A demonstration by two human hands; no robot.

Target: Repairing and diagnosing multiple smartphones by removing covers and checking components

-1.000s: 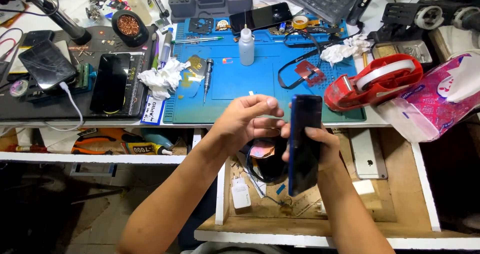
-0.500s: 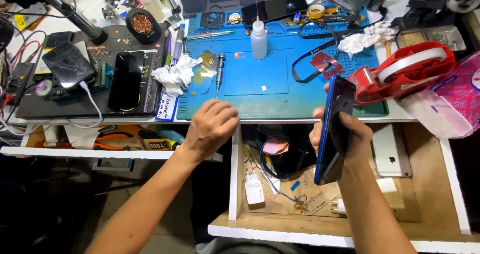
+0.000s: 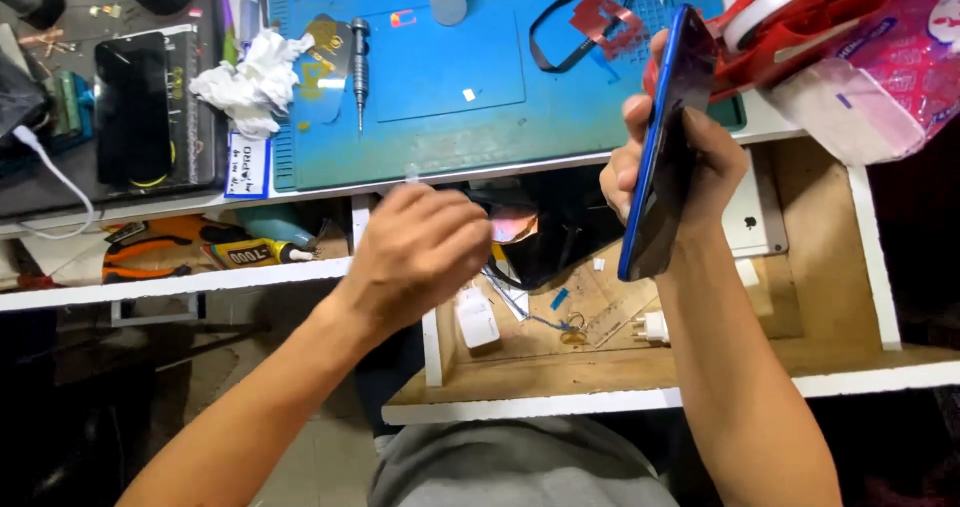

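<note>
Right hand (image 3: 690, 167) lifts the blue phone (image 3: 665, 147), left hand (image 3: 420, 252) drops away.
Phone now up over the tabletop (image 3: 500, 137) edge, gripped edge-on by right fingers; left hand has lowered toward the open drawer (image 3: 600, 367), fingers curled shut, any contents unseen.

A white-edged wooden workbench (image 3: 300, 182) is spanning the view, topped by a blue rubber work mat (image 3: 560, 117). An open plywood drawer (image 3: 800, 357) is jutting out below. Dim grey concrete floor (image 3: 200, 367) is showing beneath.
</note>
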